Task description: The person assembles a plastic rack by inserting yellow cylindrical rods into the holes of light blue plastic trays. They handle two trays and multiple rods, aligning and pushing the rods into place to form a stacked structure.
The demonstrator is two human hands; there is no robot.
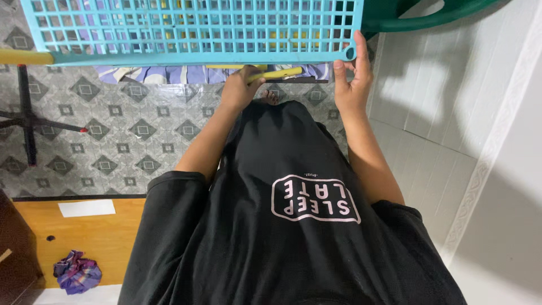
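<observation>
We look down over black shirt (293,226). Our right hand (353,79) open, fingers up against near right corner of blue basket (192,28), thumb under its rim. Our left hand (240,87) curled around yellow bar (276,74) just below basket's near edge. Basket up at far side, tilted, cloth showing through grid. Judging by this, basket held but not set down; placing left. Crumpled purple cloth (77,272) near left, on floor.

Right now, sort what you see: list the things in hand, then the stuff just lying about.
In hand:
- blue plastic grid rack, right hand on its corner
- yellow tube, gripped by left hand

Lying about:
- crumpled purple cloth
- white paper
- green plastic chair
</observation>
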